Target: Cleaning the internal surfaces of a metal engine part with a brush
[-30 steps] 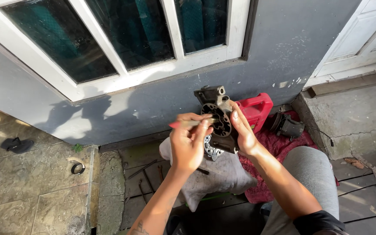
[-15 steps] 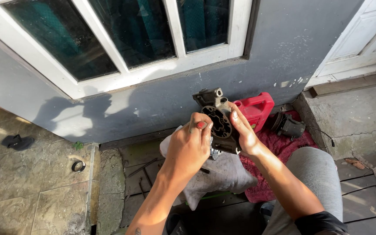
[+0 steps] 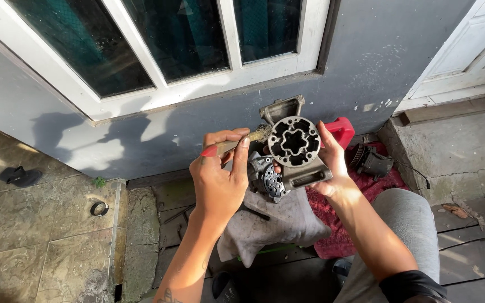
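Observation:
My right hand [image 3: 332, 163] holds up a grey metal machine housing [image 3: 294, 147] with a round face full of holes and a star-shaped opening in the middle. My left hand [image 3: 220, 179] grips a small paintbrush [image 3: 237, 143] with a red-tipped handle; its bristles touch the left edge of the housing's round face. Just below the housing, a dark round metal part [image 3: 268, 178] rests on a dirty grey cloth [image 3: 270, 221].
A red cloth [image 3: 343, 224] lies under my right arm, with a red container [image 3: 341, 130] and a black part [image 3: 373, 163] behind it. A grey wall with a white-framed window [image 3: 158, 90] stands ahead. A black ring [image 3: 99, 209] lies on the stone tiles at left.
My left hand has shifted so the brush tip now sits on the housing's left edge. The housing has tilted, showing its round face fully.

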